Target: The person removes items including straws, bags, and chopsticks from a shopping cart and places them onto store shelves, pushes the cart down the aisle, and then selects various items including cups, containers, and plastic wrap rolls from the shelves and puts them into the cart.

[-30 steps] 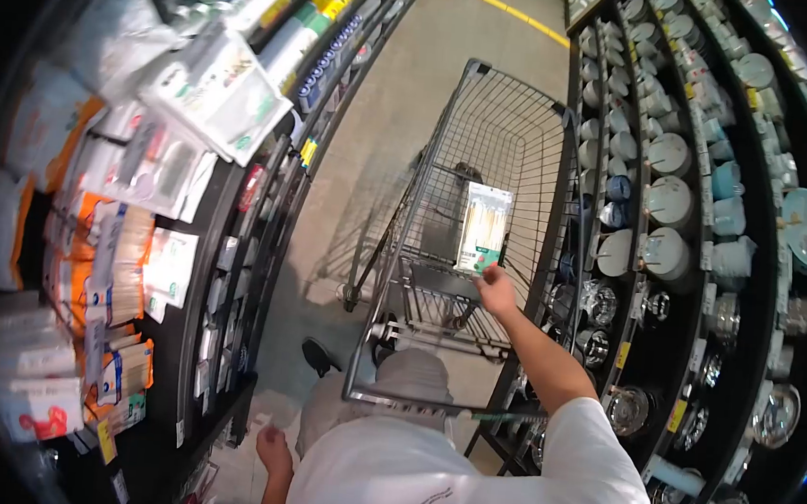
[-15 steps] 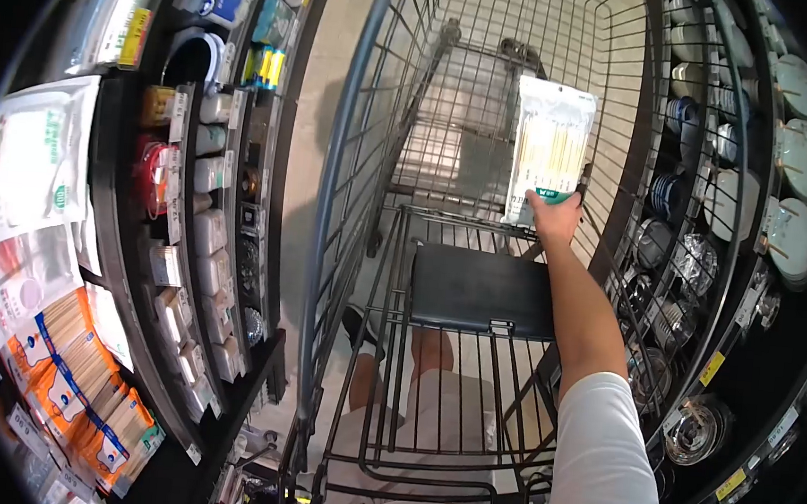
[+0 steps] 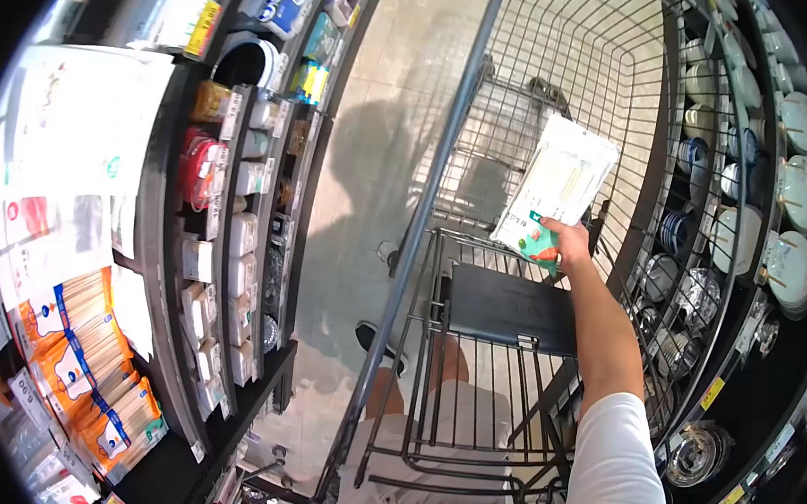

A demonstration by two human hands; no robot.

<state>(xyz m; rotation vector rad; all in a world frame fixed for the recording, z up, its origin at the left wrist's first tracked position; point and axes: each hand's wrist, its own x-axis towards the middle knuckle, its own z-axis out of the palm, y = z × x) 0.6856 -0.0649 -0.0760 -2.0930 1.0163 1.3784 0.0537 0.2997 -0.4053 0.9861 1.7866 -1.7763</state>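
My right hand [image 3: 570, 243] is closed on the lower right corner of a flat white-and-green packet of thin, pale wooden sticks [image 3: 563, 175]. The packet is tilted, its top leaning right, and is held over the basket of a dark wire shopping cart [image 3: 508, 66]. Just below my hand is the cart's black fold-down seat panel [image 3: 508, 303]. Whether the packet touches the wire is unclear. My left hand does not show.
On the left, a shelf holds orange packs of wooden sticks [image 3: 95, 375], white packets [image 3: 77, 127] and small boxed goods [image 3: 242, 277]. To the right, racks carry stacked plates [image 3: 803, 193] and metal or glass dishes [image 3: 694, 455]. My shoe [image 3: 379, 345] stands on the floor beneath the cart.
The view has shifted, so the shelves and cart appear farther right and the cart slanted. The packet has tilted to the right and shows more of its green lower end, still in my right hand.
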